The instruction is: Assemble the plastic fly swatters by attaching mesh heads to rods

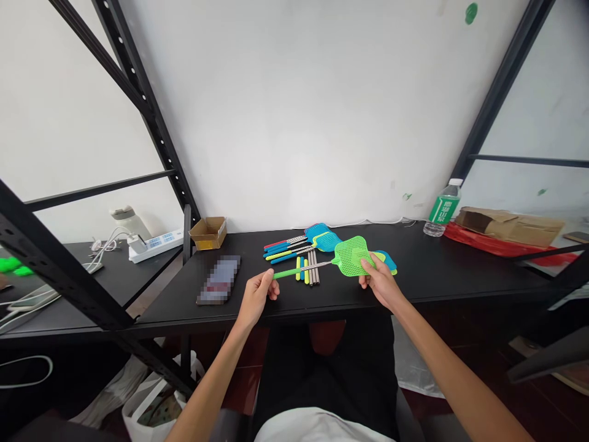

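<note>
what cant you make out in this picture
All in the head view:
Phone screen: pixelated.
Blue swatter head at right: partly hidden behind the green swatter and right hand.
White bag: cut off by the bottom edge.
Bottle fine print: too small.

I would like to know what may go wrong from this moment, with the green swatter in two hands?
The left hand and right hand hold the green swatter at opposite ends; a hard pull might strain it. Dipping it might knock the grey rods, which it crosses in this view. The phone lies near the left hand; a careless sweep might push it.
</note>
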